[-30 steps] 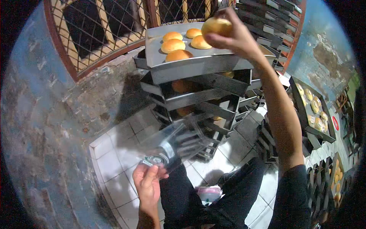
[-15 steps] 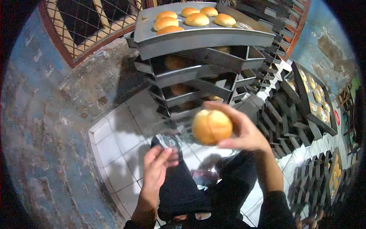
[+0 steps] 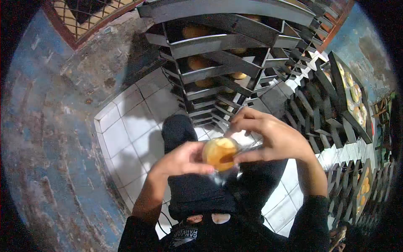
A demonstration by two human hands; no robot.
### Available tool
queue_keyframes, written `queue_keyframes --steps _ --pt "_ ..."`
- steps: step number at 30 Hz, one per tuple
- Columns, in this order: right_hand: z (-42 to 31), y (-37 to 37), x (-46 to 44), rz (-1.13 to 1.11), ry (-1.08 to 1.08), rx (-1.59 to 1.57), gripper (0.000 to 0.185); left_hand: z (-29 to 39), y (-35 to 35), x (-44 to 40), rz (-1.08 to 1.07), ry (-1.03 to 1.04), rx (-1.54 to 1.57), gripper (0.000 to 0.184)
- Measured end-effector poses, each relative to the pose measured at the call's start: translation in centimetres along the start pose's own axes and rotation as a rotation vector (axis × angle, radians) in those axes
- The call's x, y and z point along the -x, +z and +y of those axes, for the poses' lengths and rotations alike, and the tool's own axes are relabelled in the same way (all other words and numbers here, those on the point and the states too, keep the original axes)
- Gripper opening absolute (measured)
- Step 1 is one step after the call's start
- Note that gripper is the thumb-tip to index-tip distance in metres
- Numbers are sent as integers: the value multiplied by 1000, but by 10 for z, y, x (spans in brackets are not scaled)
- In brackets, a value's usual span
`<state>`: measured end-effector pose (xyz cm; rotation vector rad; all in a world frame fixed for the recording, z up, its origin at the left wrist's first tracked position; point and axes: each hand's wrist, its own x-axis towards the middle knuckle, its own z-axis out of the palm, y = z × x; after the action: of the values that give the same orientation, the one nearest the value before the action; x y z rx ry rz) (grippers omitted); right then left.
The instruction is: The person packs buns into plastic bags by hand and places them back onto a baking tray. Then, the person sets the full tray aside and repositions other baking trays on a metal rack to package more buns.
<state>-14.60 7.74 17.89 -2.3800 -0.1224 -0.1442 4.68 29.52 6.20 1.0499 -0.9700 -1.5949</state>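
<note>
A round golden bun (image 3: 220,153) is held over my lap, with clear plastic around it that looks blurred. My left hand (image 3: 181,159) grips the bun from the left, its thumb low and its fingers behind. From the right, my right hand (image 3: 268,138) has its thumb and fingers closed at the bun's side, on the clear plastic bag (image 3: 252,145). Motion blurs the edges of the bag, so how far it covers the bun is hard to tell.
A tall stack of metal trays (image 3: 218,46) with buns inside rises in front of my knees. More stacked trays stand at the right, the top one (image 3: 340,90) holding wrapped buns. A worn wall (image 3: 50,138) runs along the left, beside white floor tiles (image 3: 121,130).
My right hand has brought the bun down from the top tray to my left hand. The bun is now between both hands with the plastic. The view has tilted downward.
</note>
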Motion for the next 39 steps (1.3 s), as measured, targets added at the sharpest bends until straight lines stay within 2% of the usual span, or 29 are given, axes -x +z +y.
queue_keyframes --steps 1,4,6,7,8,9,11,12,13,15,16,17,19,20,21,23,24,25,26,29,31,33,35,37,39 --pt "-1 1 1 0 4 -1 53 -2 2 -1 -2 -2 2 58" --pt "-6 6 0 -214 27 -132 55 -12 6 -5 26 -26 15 57" --pt "-3 -2 -3 -237 -6 -164 54 -15 9 -10 20 110 4 59" --pt "-4 -5 -4 -264 -45 -195 53 -16 10 -10 17 110 4 59" --pt "-11 -9 -3 -224 40 -55 51 -17 12 -10 35 124 16 60" --pt "-12 -5 -4 -222 42 -55 51 -18 13 -10 52 135 30 62" --pt "-16 2 -9 -445 113 -38 48 -21 12 -11 51 141 -4 67" --pt "-19 2 -14 -469 65 -106 42 -22 12 -12 52 150 -38 73" --pt "-11 3 -14 -465 65 -107 42 -23 14 -13 50 148 -41 73" --pt "9 4 -14 -271 -39 119 25 -27 21 -17 184 209 38 86" --pt "7 1 -14 -197 22 240 15 -35 16 -21 286 232 -110 90" --pt "8 4 -15 -196 20 244 15 -39 16 -23 286 235 -112 90" --pt "10 27 -17 -66 31 673 21 -45 19 -26 570 83 424 82" --pt "4 47 -20 65 -34 731 20 -45 9 -35 480 46 764 76" --pt "-1 65 -23 19 -80 799 18 -33 14 -40 392 145 1018 74" --pt "-7 91 -22 93 -227 680 19 -41 -2 -45 136 220 1508 68" --pt "-12 90 -23 87 -238 673 19 -24 9 -53 443 359 1094 64" --pt "-21 85 -23 19 -175 439 21 -21 5 -51 279 411 1140 60" --pt "-28 82 -23 -49 -109 204 23 -17 5 -51 307 459 1113 59" --pt "-33 80 -26 0 -9 201 27 -6 5 -52 339 542 1047 57" --pt "-30 91 -26 70 -35 221 22 -1 5 -54 342 570 1018 56" --pt "-28 99 -28 154 -50 241 19 3 6 -55 433 623 977 55" --pt "-24 106 -31 159 -66 194 19 4 6 -55 431 652 949 54" --pt "-22 106 -30 167 -83 147 20 6 4 -52 541 662 936 54" --pt "-22 93 -24 -122 -192 -538 24 2 -8 -44 540 689 903 55"
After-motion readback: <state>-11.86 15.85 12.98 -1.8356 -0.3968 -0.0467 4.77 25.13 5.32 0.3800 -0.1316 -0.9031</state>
